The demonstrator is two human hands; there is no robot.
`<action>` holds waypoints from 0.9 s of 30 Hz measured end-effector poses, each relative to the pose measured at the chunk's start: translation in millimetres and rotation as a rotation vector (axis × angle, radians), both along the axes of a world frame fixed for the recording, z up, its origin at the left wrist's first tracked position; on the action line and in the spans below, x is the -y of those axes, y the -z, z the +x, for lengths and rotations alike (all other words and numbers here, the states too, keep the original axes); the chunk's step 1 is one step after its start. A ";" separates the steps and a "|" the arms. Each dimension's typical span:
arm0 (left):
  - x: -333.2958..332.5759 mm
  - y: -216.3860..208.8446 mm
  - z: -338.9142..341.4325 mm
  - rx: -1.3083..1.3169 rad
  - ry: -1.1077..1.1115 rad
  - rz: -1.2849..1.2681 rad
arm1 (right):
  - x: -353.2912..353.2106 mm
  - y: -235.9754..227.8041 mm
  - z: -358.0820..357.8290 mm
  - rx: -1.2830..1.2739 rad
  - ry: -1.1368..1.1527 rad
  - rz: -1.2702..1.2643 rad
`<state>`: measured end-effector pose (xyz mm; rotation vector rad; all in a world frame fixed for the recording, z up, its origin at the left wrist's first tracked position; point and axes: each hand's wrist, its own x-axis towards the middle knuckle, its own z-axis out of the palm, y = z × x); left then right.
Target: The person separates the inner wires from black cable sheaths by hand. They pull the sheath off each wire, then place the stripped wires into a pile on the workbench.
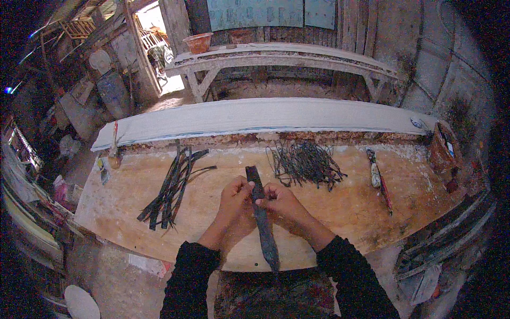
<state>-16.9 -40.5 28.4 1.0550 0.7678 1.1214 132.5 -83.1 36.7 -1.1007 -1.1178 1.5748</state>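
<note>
Both hands are working on one long dark strip (267, 236), and the step in hand looks like holding and adjusting that single piece, perhaps lining it up or parting its layers; whether it is one layer or several cannot be told. Taking the strip as the landmark, the left hand (232, 201) pinches it from its left side near the far end, thumb on top, while the right hand (285, 203) grips it from its right, its thumb slightly nearer the person. The next move probably calls for one hand to keep its pinch as the other shifts along the strip. Fingers are curled, wrists turned inward, and the forearms in black sleeves angle in from either side of the strip's tapering near end. That end reaches the near edge of the counter (340, 226); how much of the strip rests on it is unclear. Left of the strip lies a loose bundle of flat black strips (169, 190); beyond and right, a tangled heap of dark cords (308, 164).
</note>
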 end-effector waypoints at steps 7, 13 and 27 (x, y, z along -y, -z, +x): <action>-7.9 -18.8 -9.4 -0.083 -0.216 0.026 | 3.3 0.6 -0.3 0.049 -0.074 -0.005; 2.3 -9.6 -3.8 0.103 0.051 -0.192 | -2.0 6.5 -0.9 0.178 0.088 0.130; -2.6 -13.0 -4.6 -0.081 -0.097 0.063 | -7.7 16.9 2.2 0.148 0.068 0.153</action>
